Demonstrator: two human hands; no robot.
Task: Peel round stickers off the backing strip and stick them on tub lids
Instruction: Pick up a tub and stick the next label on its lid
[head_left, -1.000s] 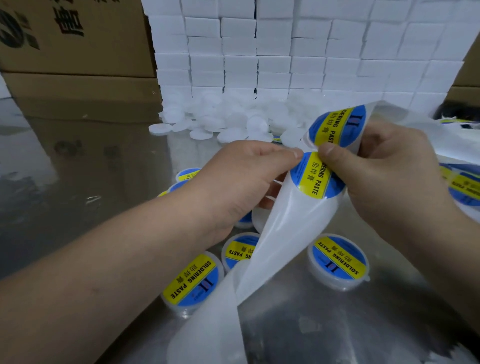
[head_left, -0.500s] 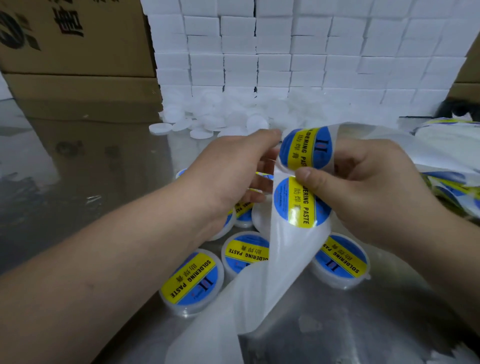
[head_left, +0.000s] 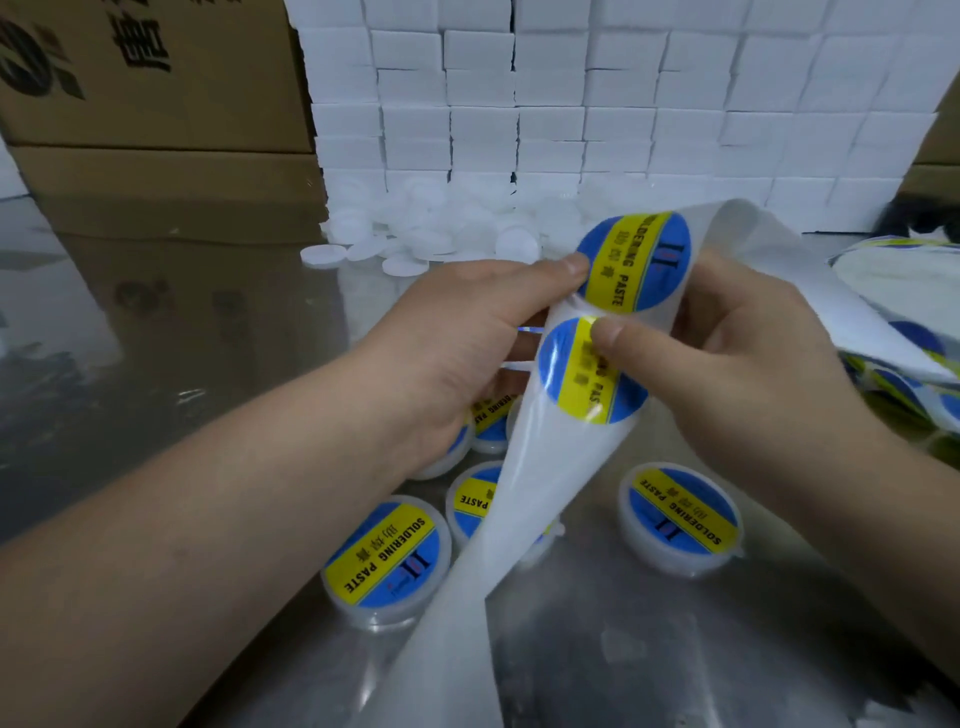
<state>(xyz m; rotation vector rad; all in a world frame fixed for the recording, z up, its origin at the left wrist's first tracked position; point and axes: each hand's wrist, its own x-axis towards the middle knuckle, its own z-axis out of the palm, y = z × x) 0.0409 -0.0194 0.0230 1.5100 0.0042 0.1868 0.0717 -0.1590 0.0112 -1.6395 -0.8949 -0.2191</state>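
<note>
1. Left hand (head_left: 467, 353) pinches the white translucent backing strip (head_left: 467, 597) at the 9 o'clock edge of the upper round blue-and-yellow sticker (head_left: 636, 262); right hand (head_left: 737, 364) pinches the strip too, thumb on the lower sticker (head_left: 571, 384).
2. Labelled clear plastic tubs (head_left: 387, 556) lie at 6 o'clock.
3. Fold the strip sharply back so the sticker's edge lifts cleanly.

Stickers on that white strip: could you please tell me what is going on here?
A person is working over a steel table, holding a backing strip in both hands. The left hand pinches it at the edge of the upper sticker, while the right hand pinches it with the thumb on the lower sticker. Both stickers look attached to the strip. Below, labelled tubs already carry stickers; plain white lids lie heaped further back.
</note>
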